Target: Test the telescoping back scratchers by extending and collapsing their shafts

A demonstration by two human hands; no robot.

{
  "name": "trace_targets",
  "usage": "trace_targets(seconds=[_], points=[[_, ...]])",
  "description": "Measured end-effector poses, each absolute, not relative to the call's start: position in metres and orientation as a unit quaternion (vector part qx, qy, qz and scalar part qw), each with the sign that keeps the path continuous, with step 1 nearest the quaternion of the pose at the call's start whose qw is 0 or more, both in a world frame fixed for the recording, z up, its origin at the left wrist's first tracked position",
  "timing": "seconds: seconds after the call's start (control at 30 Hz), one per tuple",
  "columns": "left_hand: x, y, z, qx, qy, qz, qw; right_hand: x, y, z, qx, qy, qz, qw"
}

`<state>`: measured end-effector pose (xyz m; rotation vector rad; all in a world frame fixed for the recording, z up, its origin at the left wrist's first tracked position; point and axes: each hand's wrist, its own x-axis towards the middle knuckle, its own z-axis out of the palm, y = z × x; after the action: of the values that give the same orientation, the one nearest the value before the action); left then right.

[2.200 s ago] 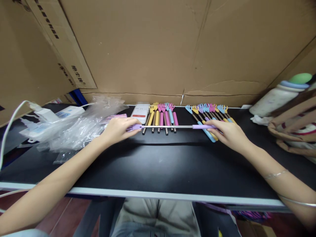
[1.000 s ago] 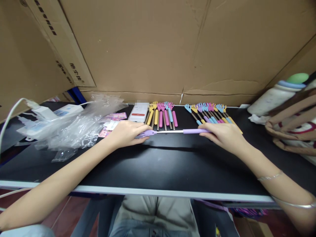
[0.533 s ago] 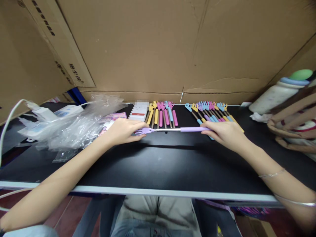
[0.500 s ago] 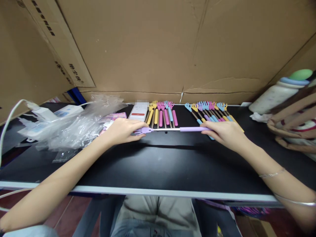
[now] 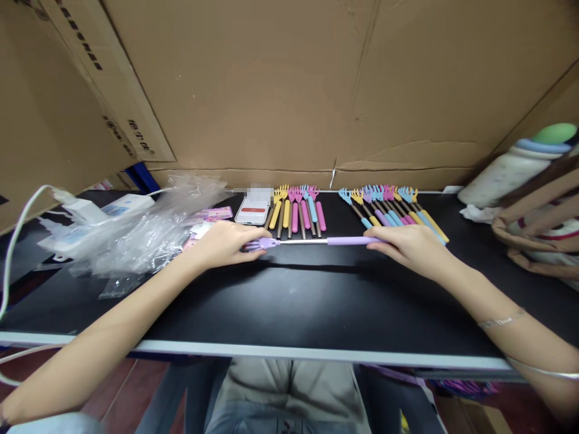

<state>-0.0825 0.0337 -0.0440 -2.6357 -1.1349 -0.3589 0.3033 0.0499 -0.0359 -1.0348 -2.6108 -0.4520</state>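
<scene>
A purple telescopic back scratcher (image 5: 348, 240) is held level above the black table (image 5: 294, 307), its metal rod showing between my hands. My left hand (image 5: 228, 242) pinches its claw-shaped head. Around the end of its purple handle, my right hand (image 5: 407, 246) is closed. Behind it lies a left group of back scratchers (image 5: 295, 216) in yellow, pink and blue. A second group of back scratchers (image 5: 393, 208), in blue, yellow, purple and pink, is fanned out just beyond my right hand, which partly covers some handles.
Clear plastic bags (image 5: 140, 235) and a white power strip (image 5: 113, 208) with cables lie at left. A phone (image 5: 253, 208) rests by the left group. At right are a white bottle (image 5: 506, 172), a crumpled tissue (image 5: 478, 214) and a tan bag (image 5: 525, 241). Cardboard (image 5: 280, 90) stands behind.
The purple back scratcher and both hands have come slightly nearer to me. Both hands keep their hold, and the two groups of back scratchers lie as before.
</scene>
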Motion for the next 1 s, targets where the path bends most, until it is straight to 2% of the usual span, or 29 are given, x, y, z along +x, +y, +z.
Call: trace_targets(seconds=[0.53,0.8,1.0], points=[[-0.084,0.032,-0.029,-0.889,-0.412,-0.134,0.151,0.308,0.052,-0.023,-0.395,-0.886,-0.191,0.151],[-0.103,0.036,-0.017,-0.866,-0.479,-0.122,0.078,0.336,0.061,-0.013,-0.480,-0.857,-0.106,0.153],[-0.119,0.038,-0.010,-0.865,-0.485,-0.123,-0.044,0.351,0.065,-0.005,-0.480,-0.863,0.041,0.153]])
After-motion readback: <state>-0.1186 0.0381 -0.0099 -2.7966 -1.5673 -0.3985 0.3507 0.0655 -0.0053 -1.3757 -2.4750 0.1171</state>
